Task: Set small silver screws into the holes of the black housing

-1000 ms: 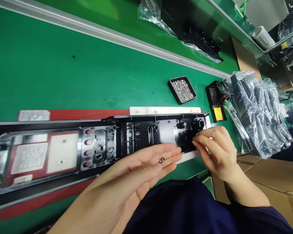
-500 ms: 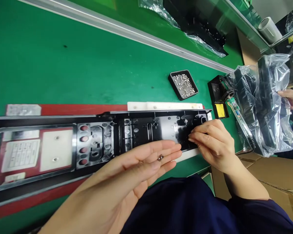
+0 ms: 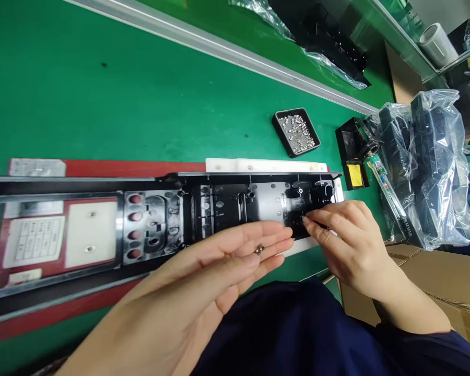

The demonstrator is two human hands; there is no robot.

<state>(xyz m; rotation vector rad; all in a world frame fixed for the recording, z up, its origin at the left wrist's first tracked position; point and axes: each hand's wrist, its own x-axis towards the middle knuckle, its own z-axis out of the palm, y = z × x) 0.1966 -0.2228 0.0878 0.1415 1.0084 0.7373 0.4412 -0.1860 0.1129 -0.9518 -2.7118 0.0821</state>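
On the green table (image 3: 141,104), a long black housing (image 3: 264,201) is laid along the near edge, hollow side up. The left hand (image 3: 221,269) is held palm up over its near side, fingers outstretched, unclosed. The right hand (image 3: 347,240) is closed at thumb and fingertips near the housing's right end; whether anything is pinched cannot be told. Beyond, a black tray (image 3: 281,138) is set. Small metal pieces (image 3: 260,248) are carried on the left fingers.
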